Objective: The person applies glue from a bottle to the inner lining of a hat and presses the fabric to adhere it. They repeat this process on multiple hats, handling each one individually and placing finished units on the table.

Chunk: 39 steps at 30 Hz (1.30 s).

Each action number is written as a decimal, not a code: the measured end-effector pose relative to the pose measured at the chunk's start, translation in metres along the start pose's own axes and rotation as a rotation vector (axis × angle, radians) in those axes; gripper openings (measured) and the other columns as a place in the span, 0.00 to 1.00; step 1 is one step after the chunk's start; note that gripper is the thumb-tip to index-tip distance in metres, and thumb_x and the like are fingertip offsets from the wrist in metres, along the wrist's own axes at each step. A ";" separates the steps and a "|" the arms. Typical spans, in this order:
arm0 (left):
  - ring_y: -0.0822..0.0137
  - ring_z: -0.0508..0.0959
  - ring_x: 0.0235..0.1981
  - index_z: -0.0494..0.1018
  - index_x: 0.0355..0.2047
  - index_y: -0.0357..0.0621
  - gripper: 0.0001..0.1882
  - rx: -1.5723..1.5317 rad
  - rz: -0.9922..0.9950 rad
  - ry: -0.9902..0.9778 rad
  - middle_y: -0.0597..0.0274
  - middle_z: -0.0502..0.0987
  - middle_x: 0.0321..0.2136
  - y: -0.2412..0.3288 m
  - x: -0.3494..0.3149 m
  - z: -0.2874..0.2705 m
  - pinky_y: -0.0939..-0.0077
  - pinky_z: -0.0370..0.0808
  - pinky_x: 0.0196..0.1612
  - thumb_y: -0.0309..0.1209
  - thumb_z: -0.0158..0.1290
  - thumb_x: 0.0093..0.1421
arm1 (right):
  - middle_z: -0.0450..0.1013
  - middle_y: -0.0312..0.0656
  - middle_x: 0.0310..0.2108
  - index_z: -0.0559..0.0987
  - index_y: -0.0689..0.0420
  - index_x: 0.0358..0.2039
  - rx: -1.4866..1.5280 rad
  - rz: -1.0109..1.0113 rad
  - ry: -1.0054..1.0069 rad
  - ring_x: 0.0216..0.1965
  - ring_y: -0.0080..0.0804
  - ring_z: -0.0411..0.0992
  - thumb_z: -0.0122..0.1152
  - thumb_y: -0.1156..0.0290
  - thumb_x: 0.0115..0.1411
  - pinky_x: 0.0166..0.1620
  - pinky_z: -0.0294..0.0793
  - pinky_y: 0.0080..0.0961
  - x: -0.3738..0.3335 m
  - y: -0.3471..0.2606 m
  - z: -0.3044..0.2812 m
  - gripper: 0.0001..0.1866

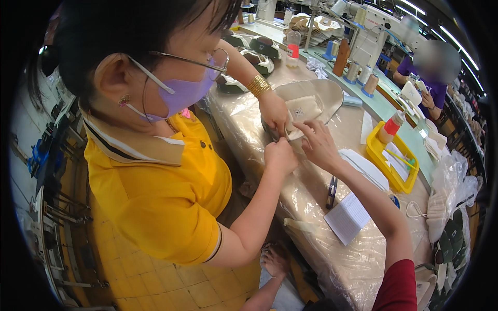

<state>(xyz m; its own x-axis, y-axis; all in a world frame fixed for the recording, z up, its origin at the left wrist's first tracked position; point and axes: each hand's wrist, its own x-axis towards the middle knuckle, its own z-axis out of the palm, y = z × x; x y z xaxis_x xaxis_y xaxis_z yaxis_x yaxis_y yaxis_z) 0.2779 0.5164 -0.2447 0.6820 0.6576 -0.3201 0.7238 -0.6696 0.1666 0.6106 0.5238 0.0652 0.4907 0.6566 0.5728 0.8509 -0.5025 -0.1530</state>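
A beige sewn piece (332,95) with a rounded panel lies on the plastic-covered table, a paler patch at its middle. My right hand (317,144), coming from a red sleeve, reaches to its near edge with fingers stretched out and fingertips at the fabric. Down by the table's near side, my left hand (275,260) rests on pale cloth over a leg, holding nothing that I can see; its fingers are partly in shadow. A co-worker in a yellow shirt (155,207) pinches the same edge with both hands, close to my right fingers. Their hands hide part of that edge.
On the table (306,207) are a lined paper sheet (348,218), dark-handled snips (331,193) and a yellow tray (411,182) holding a red-and-white bottle (390,127). Thread spools (370,84) and a sewing machine (369,31) stand beyond. Green pieces (450,236) lie at right.
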 end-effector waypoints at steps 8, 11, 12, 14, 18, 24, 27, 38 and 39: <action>0.41 0.71 0.50 0.61 0.61 0.41 0.42 -0.019 -0.009 0.081 0.40 0.69 0.54 0.005 0.000 -0.001 0.49 0.68 0.48 0.60 0.47 0.56 | 0.69 0.44 0.45 0.75 0.48 0.52 -0.046 0.014 0.155 0.48 0.45 0.67 0.62 0.80 0.49 0.50 0.64 0.40 -0.096 -0.031 -0.088 0.27; 0.41 0.71 0.51 0.59 0.62 0.41 0.43 -0.029 0.003 0.051 0.40 0.69 0.55 0.002 0.000 0.000 0.49 0.68 0.48 0.60 0.47 0.55 | 0.70 0.41 0.43 0.78 0.48 0.46 -0.112 0.043 0.079 0.45 0.43 0.68 0.64 0.80 0.46 0.48 0.64 0.39 -0.152 -0.056 -0.128 0.24; 0.41 0.71 0.51 0.59 0.63 0.41 0.44 -0.042 0.008 0.040 0.39 0.68 0.55 0.000 -0.001 0.000 0.48 0.68 0.48 0.60 0.47 0.55 | 0.70 0.41 0.43 0.79 0.48 0.45 -0.126 0.071 0.019 0.45 0.43 0.68 0.64 0.80 0.45 0.48 0.64 0.39 -0.173 -0.066 -0.142 0.24; 0.41 0.70 0.52 0.58 0.63 0.40 0.45 -0.046 0.025 0.026 0.39 0.68 0.56 -0.001 0.000 -0.001 0.48 0.67 0.49 0.61 0.48 0.55 | 0.70 0.41 0.42 0.79 0.48 0.43 -0.132 0.165 -0.073 0.44 0.42 0.68 0.64 0.80 0.43 0.48 0.63 0.40 -0.213 -0.090 -0.167 0.23; 0.41 0.70 0.54 0.58 0.63 0.40 0.47 -0.017 -0.002 -0.026 0.39 0.67 0.56 0.001 0.000 -0.005 0.47 0.67 0.52 0.63 0.47 0.54 | 0.70 0.43 0.42 0.79 0.47 0.41 -0.082 0.498 -0.149 0.44 0.45 0.68 0.64 0.77 0.46 0.49 0.63 0.40 -0.289 -0.154 -0.196 0.20; 0.42 0.68 0.56 0.55 0.65 0.40 0.51 -0.023 0.016 -0.088 0.40 0.66 0.56 0.002 0.001 -0.004 0.45 0.67 0.53 0.66 0.48 0.52 | 0.67 0.51 0.57 0.73 0.51 0.55 -0.088 0.992 -0.294 0.61 0.54 0.60 0.65 0.61 0.58 0.59 0.64 0.48 -0.370 -0.234 -0.187 0.24; 0.43 0.68 0.56 0.54 0.66 0.41 0.52 0.149 0.043 -0.126 0.42 0.67 0.56 0.002 0.001 0.001 0.46 0.68 0.53 0.67 0.48 0.51 | 0.70 0.49 0.54 0.74 0.50 0.54 -0.376 0.960 -0.265 0.58 0.53 0.64 0.64 0.60 0.59 0.57 0.67 0.45 -0.390 -0.239 -0.173 0.23; 0.40 0.66 0.57 0.53 0.66 0.45 0.44 0.047 0.056 -0.058 0.44 0.64 0.59 0.011 -0.007 0.007 0.49 0.65 0.55 0.48 0.52 0.51 | 0.71 0.43 0.55 0.74 0.44 0.52 -0.572 0.749 -0.127 0.51 0.49 0.72 0.65 0.58 0.57 0.50 0.73 0.45 -0.413 -0.233 -0.141 0.22; 0.40 0.66 0.58 0.52 0.66 0.45 0.44 0.051 0.050 -0.068 0.44 0.63 0.59 0.013 -0.007 0.004 0.49 0.65 0.56 0.48 0.52 0.52 | 0.71 0.43 0.55 0.74 0.44 0.52 -0.567 0.756 -0.128 0.51 0.49 0.72 0.65 0.59 0.57 0.50 0.73 0.46 -0.412 -0.233 -0.141 0.22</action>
<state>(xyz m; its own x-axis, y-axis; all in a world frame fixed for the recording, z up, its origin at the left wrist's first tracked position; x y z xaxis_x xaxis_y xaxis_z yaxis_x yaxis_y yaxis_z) 0.2821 0.5017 -0.2436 0.7070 0.5992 -0.3757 0.6818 -0.7186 0.1371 0.1833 0.2908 -0.0216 0.9193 0.0863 0.3840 0.0993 -0.9950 -0.0142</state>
